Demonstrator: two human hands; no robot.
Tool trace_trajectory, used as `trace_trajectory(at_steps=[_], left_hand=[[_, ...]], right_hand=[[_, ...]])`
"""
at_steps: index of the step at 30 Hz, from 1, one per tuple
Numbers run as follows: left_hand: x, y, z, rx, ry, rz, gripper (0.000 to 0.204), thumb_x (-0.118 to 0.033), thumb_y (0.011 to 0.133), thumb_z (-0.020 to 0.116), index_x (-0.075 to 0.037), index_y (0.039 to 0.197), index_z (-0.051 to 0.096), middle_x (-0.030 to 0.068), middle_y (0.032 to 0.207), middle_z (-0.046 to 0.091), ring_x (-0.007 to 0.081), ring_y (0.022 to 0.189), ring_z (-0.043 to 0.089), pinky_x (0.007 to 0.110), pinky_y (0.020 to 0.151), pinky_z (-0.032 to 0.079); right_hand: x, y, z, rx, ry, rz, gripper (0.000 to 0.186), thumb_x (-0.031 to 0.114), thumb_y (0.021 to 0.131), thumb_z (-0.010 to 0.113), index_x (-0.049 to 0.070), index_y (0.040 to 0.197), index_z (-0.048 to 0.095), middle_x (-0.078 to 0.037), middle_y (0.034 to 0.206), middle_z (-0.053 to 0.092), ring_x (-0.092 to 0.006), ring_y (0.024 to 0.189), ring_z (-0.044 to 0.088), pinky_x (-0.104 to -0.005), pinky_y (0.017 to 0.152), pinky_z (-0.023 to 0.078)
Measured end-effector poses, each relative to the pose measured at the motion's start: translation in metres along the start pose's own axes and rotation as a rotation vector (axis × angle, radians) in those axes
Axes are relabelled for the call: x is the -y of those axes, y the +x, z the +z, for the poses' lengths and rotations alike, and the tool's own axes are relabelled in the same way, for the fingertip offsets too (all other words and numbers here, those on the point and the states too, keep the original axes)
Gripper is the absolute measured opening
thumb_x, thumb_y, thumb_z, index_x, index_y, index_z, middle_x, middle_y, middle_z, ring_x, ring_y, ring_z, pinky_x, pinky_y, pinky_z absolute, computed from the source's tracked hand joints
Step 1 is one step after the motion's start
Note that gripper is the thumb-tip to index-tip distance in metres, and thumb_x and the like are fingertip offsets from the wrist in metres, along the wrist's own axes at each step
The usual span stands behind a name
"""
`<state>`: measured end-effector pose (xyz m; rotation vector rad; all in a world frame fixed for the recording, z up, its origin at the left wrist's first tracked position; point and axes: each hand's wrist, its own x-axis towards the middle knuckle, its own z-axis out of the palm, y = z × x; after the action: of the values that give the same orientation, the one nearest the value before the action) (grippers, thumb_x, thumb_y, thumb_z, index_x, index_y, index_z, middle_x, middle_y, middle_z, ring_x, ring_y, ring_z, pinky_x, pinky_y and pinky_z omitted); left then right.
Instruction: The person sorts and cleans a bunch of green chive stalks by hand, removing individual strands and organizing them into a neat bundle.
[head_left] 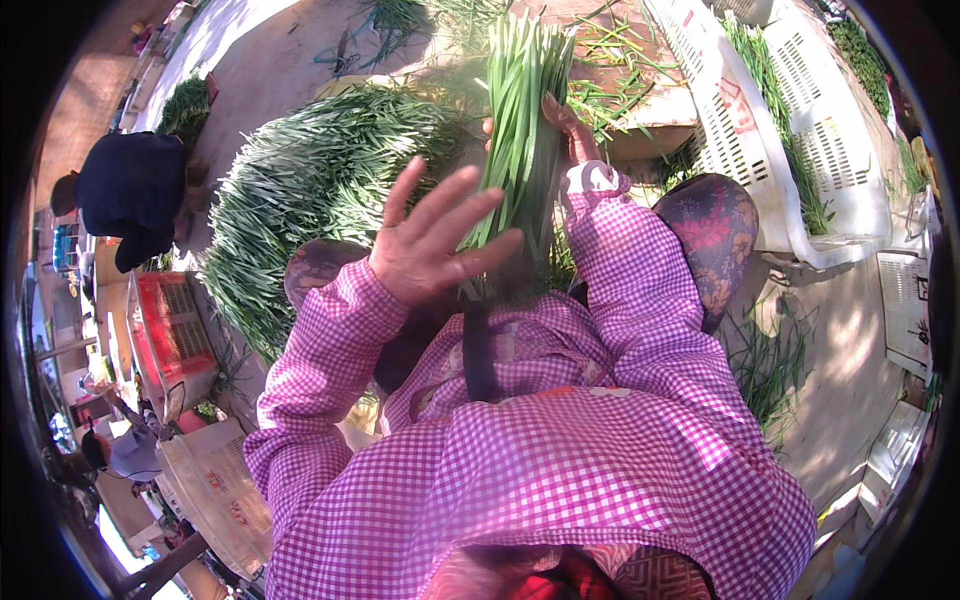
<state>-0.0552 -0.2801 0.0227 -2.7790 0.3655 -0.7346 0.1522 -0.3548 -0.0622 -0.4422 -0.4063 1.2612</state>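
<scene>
My right hand [566,128] is closed around a bundle of long green leaves [520,110], held upright in front of my chest above my lap. My left hand [432,240] is spread open with its fingers apart, palm toward the camera, just left of the bundle's lower stems and touching nothing that I can make out. Both arms wear pink and white checked sleeves. A big heap of the same green leaves [310,190] lies on the ground ahead and to the left.
White perforated plastic crates [745,140] with greens stand at the upper right. A red crate [172,325] sits at the left. A person in dark clothes [130,195] bends over at the far left; another person [125,450] is at the lower left. Loose leaves lie on the ground.
</scene>
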Motion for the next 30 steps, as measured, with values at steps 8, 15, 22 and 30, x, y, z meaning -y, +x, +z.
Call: trace_trajectory(at_steps=[8, 15, 22, 30], left_hand=[[0.005, -0.021, 0.057, -0.44, -1.83, -1.368, 0.086, -0.05, 0.079, 0.064, -0.01, 0.141, 0.02, 0.0159, 0.133, 0.041, 0.0267, 0.126, 0.038, 0.04, 0.1, 0.032], [-0.032, -0.019, 0.111, -0.353, -1.882, -1.245, 0.085, -0.013, 0.073, 0.073, -0.009, 0.138, 0.019, 0.0093, 0.123, 0.045, 0.0241, 0.11, 0.05, 0.038, 0.09, 0.045], [-0.036, -0.019, 0.115, -0.416, -2.021, -1.286, 0.067, -0.009, 0.071, 0.072, -0.002, 0.127, 0.036, 0.0099, 0.108, 0.054, 0.0238, 0.096, 0.058, 0.038, 0.082, 0.05], [-0.031, -0.035, 0.126, -0.657, -2.134, -1.573, 0.028, -0.009, 0.075, 0.06, 0.0, 0.101, 0.057, 0.0116, 0.09, 0.063, 0.0236, 0.083, 0.062, 0.041, 0.08, 0.053]], right_hand=[[-0.017, 0.028, -0.019, 0.045, -0.246, -0.098, 0.048, 0.028, 0.088, 0.057, 0.0, 0.126, 0.046, -0.021, 0.113, 0.058, -0.0309, 0.093, 0.063, -0.0384, 0.08, 0.054], [-0.043, 0.024, 0.027, -0.208, -0.49, -0.164, 0.059, 0.023, 0.072, 0.077, 0.001, 0.119, 0.049, -0.01, 0.107, 0.061, -0.0175, 0.095, 0.058, -0.0287, 0.084, 0.044], [-0.034, 0.011, 0.057, -0.263, -0.33, -0.065, 0.071, 0.027, 0.085, 0.064, -0.004, 0.138, 0.027, -0.011, 0.13, 0.046, -0.0178, 0.116, 0.046, -0.0289, 0.098, 0.036], [-0.039, 0.026, 0.031, 0.11, -1.227, -0.158, 0.089, 0.037, 0.082, 0.066, 0.0, 0.143, 0.012, -0.022, 0.144, 0.025, -0.0234, 0.134, 0.024, -0.0313, 0.108, 0.021]])
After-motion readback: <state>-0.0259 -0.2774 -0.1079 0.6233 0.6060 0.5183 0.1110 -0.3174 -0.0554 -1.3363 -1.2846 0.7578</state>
